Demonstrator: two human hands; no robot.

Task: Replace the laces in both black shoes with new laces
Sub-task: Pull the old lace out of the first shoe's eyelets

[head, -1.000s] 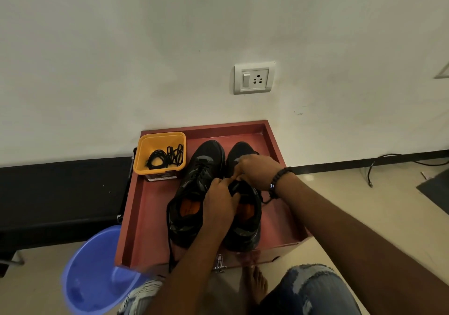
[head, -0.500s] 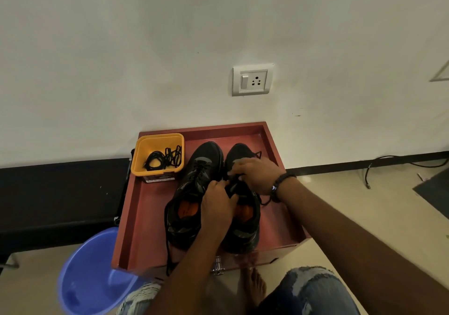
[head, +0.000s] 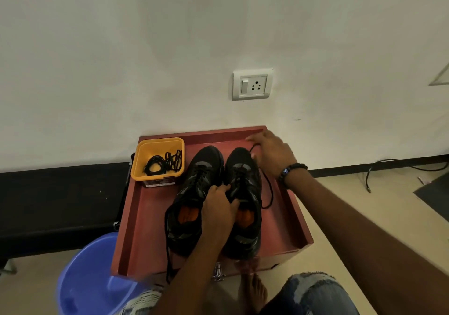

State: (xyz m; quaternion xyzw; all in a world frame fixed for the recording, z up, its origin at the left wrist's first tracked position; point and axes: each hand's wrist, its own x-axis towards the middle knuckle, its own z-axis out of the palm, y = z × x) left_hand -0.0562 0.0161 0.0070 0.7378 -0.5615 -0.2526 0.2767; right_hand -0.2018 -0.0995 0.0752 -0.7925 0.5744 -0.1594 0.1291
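Observation:
Two black shoes with orange insoles stand side by side in a red tray point(head: 143, 220): the left shoe point(head: 192, 193) and the right shoe point(head: 245, 183). My left hand point(head: 218, 207) grips the tongue area of the right shoe. Near the tray's far right corner, my right hand point(head: 272, 154) pinches a black lace point(head: 268, 188) drawn out of the right shoe; the lace loops down along the shoe's right side. Another lace end point(head: 168, 261) from the left shoe hangs over the tray's front edge. A yellow tub point(head: 138, 164) at the tray's far left holds coiled black laces point(head: 165, 162).
A blue plastic basin point(head: 85, 280) sits on the floor at the tray's front left. My bare foot point(head: 252, 290) and knees are just below the tray. A wall with a socket plate point(head: 252, 85) rises behind; a cable point(head: 388, 164) lies on the floor at right.
My right hand has moved from the right shoe's eyelets to the tray's far right corner, drawing the lace out with it. My left hand stays on the shoe.

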